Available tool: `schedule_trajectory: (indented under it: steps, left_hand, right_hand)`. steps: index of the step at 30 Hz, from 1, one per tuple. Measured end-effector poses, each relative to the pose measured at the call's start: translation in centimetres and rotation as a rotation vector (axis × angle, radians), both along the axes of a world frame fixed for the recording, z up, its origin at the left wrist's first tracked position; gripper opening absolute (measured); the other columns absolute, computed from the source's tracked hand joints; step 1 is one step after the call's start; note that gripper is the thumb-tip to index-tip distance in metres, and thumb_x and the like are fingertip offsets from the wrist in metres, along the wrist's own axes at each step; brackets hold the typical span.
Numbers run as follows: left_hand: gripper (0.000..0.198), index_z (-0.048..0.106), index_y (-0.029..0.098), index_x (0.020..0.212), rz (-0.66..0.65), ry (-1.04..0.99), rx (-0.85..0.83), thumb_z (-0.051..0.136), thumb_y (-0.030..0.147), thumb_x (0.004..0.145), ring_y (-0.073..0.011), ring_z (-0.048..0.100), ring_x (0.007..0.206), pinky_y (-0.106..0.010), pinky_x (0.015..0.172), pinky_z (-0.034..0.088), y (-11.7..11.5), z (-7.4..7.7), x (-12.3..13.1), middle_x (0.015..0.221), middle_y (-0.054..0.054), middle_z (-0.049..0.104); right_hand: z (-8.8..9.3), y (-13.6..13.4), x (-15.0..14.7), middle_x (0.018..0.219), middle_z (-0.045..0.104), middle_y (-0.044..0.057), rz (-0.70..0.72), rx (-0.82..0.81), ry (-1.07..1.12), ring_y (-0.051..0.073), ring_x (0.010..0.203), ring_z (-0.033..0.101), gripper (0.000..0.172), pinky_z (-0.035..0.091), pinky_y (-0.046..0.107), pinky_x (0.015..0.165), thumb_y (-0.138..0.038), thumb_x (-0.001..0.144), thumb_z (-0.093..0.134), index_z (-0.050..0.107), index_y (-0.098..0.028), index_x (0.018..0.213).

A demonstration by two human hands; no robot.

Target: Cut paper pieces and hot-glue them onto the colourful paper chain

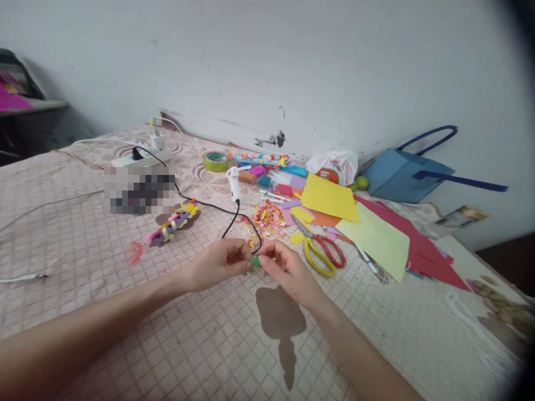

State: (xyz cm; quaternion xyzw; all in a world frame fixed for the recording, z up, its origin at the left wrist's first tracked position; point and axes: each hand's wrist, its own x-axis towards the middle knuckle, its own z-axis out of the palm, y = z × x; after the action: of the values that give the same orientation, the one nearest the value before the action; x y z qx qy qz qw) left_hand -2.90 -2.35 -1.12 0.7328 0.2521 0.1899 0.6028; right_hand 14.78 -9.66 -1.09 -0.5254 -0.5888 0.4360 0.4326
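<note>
Both hands meet over the middle of the table, pinching a small green piece (pixel 254 263), perhaps paper, between the fingertips. My left hand (pixel 223 262) grips it from one side with thumb and forefinger. From the other side my right hand (pixel 288 270) holds it the same way; the fingers cover most of the piece. Just beyond the hands stands a white glue gun (pixel 233 184), its black cord running close to the fingers. Scissors (pixel 320 253) with yellow and red handles lie right of my right hand. A pile of tiny paper bits (pixel 270 216) is behind it.
Coloured paper sheets (pixel 330 196) and a blue bag (pixel 403 172) are at the right. Green tape (pixel 215 161) lies at the back. A colourful paper-covered stick (pixel 173 224) rests at the left, near a power strip (pixel 142 159) with trailing cords. A wall stands behind.
</note>
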Motion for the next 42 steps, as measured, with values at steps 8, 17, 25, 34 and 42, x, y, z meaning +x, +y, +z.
schedule_trajectory:
  steps: [8, 17, 25, 34, 42]
  left_hand:
    - [0.018, 0.057, 0.014, 0.080, 0.089, 0.025, 0.108, 0.057, 0.032, 0.081, -0.0125, 0.056, 0.068, -0.024, 0.061, 0.043, 0.5, -0.4, 0.0, 0.074, -0.002, 0.062]
    - [0.019, 0.057, 0.014, 0.083, 0.072, -0.002, 0.080, 0.055, 0.034, 0.082, -0.0126, 0.056, 0.070, -0.024, 0.061, 0.044, 0.3, -0.5, 0.0, 0.075, -0.002, 0.062]
    - [0.021, 0.055, 0.013, 0.080, 0.060, 0.004, 0.017, 0.057, 0.035, 0.082, -0.0123, 0.054, 0.067, -0.025, 0.061, 0.042, 0.3, -0.6, 0.0, 0.073, -0.002, 0.060]
    - [0.022, 0.055, 0.014, 0.077, 0.048, -0.036, -0.031, 0.058, 0.035, 0.081, -0.0106, 0.052, 0.064, -0.023, 0.060, 0.041, 0.3, -0.6, 0.1, 0.070, 0.000, 0.058]
    - [0.023, 0.053, 0.013, 0.078, 0.067, -0.049, -0.111, 0.060, 0.035, 0.079, -0.0111, 0.053, 0.064, -0.024, 0.058, 0.040, 0.3, -0.8, 0.3, 0.069, 0.000, 0.058]
  right_hand:
    - [-0.4, 0.0, -0.2, 0.072, 0.055, -0.002, 0.020, -0.019, -0.043, 0.012, 0.065, 0.051, 0.006, 0.038, 0.024, 0.057, -0.023, 0.083, 0.053, 0.055, -0.020, 0.078]
    - [-0.3, 0.1, -0.4, 0.069, 0.052, -0.003, -0.008, -0.043, 0.005, 0.012, 0.063, 0.048, 0.006, 0.038, 0.024, 0.056, -0.023, 0.080, 0.055, 0.054, -0.020, 0.074]
    - [-0.5, 0.0, -0.8, 0.070, 0.051, -0.002, -0.016, -0.090, 0.126, 0.011, 0.062, 0.050, 0.017, 0.041, 0.024, 0.059, -0.034, 0.084, 0.053, 0.055, -0.020, 0.076]
    - [-0.9, 0.0, -0.9, 0.066, 0.050, -0.003, -0.021, -0.131, 0.148, 0.011, 0.061, 0.047, 0.010, 0.040, 0.024, 0.056, -0.027, 0.078, 0.058, 0.054, -0.020, 0.072]
    - [-1.3, -0.2, -1.6, 0.070, 0.052, -0.002, -0.049, -0.147, 0.312, 0.011, 0.061, 0.048, 0.014, 0.043, 0.024, 0.057, -0.031, 0.079, 0.059, 0.055, -0.019, 0.075]
